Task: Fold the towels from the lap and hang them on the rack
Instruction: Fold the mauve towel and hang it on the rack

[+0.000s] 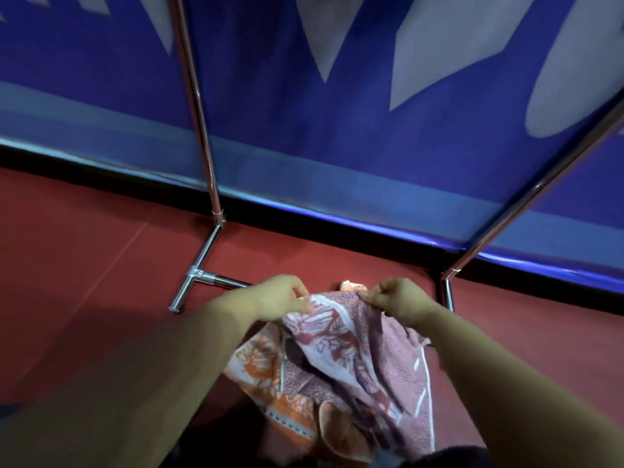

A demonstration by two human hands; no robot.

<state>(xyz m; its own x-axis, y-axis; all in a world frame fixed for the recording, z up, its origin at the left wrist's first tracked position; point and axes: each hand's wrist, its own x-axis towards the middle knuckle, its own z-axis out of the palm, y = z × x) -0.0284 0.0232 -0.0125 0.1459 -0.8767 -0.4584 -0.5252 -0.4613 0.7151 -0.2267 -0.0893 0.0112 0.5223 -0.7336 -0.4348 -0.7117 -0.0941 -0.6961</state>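
A pink-and-white patterned towel [347, 346] hangs from both my hands over my lap. My left hand [277, 297] pinches its upper edge on the left, and my right hand [396, 300] pinches the same edge on the right. Beneath it lies an orange-and-white towel [266, 373], bunched on my lap. The chrome rack stands just beyond: its left upright [199, 130] rises from a T-shaped foot [194, 282], and its right upright [526, 201] slants up to the right edge. The rack's top bar is out of view.
A blue banner wall [337, 113] with pale grey shapes runs behind the rack. The floor [84, 248] is red-brown. A black strip lines the banner's base. My dark-clothed legs [449, 459] show at the bottom edge.
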